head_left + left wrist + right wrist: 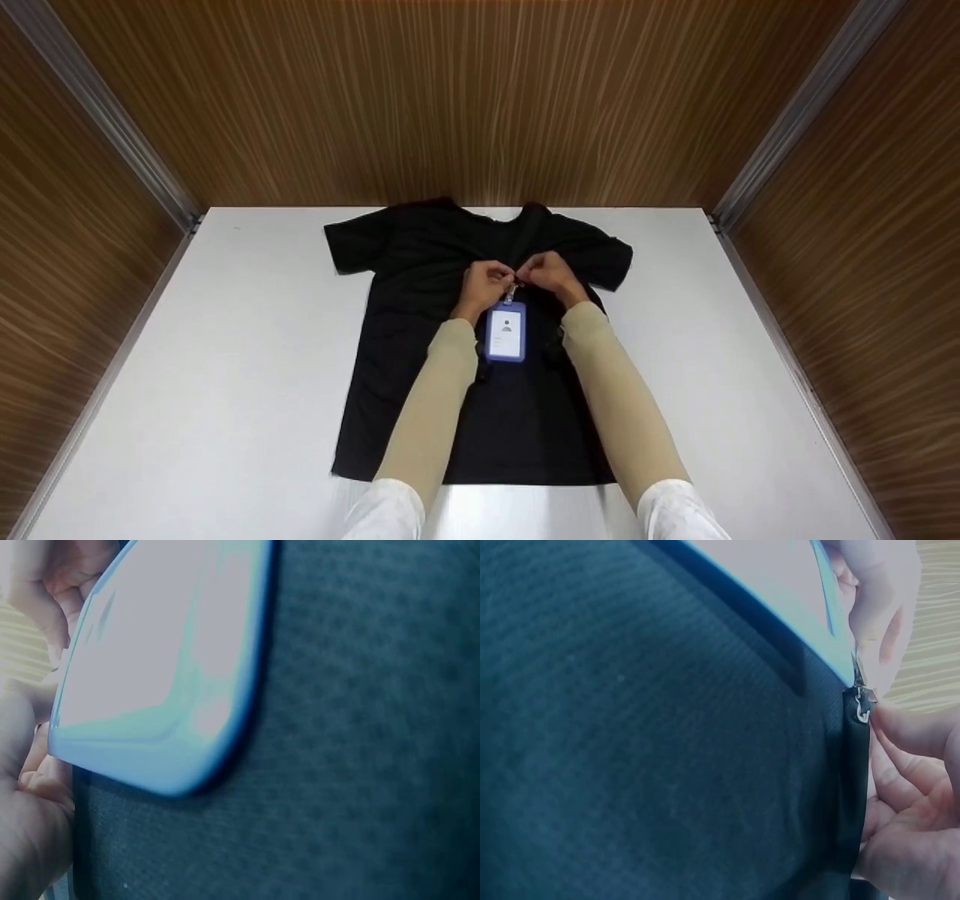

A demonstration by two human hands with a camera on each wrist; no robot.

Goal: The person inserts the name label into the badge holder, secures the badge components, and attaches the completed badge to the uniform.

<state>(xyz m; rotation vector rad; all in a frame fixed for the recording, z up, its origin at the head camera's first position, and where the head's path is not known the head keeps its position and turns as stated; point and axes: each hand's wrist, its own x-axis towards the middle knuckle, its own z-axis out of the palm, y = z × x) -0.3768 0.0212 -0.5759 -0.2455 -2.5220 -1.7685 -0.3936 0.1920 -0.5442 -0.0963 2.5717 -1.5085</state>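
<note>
Black T-shirt (450, 337) lies flat mid-table, collar toward the far edge. Left hand (486, 283) and right hand (551, 274) both pinch the metal clip (513, 289) of the blue ID badge (506, 332) at the chest. Judgement: bunch a small fold of fabric, seat the clip squarely, keep the badge hanging straight.

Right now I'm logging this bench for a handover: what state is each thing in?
T-shirt: black, spread flat on the table, a fold of cloth pinched up at the chest.
Badge: lying on the T-shirt, its metal clip at the cloth fold.
Left hand: pinching at the clip.
Right hand: pinching the cloth fold.
Table: white, bearing the T-shirt.
</note>
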